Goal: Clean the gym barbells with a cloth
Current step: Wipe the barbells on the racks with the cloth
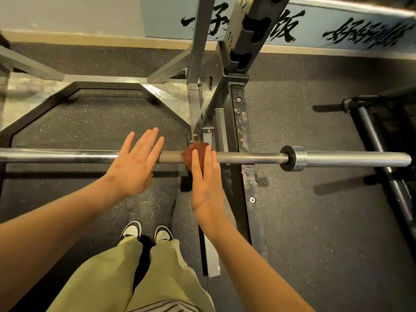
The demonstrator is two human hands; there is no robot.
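Observation:
A steel barbell [247,157] lies level across the view on a squat rack, its collar and bare sleeve at the right. A small brown cloth [196,149] is draped over the bar near the rack upright. My right hand [206,183] lies over the cloth with straight fingers, pressing it against the bar. To the left of the cloth, my left hand [135,163] is flat over the bar, fingers spread and straight, holding nothing.
The black rack upright [236,136] and its grey braces stand just behind the bar at centre. A black platform frame [74,91] lies on the rubber floor to the left. Another bar [380,152] lies on the floor at right. My shoes [146,230] stand below the bar.

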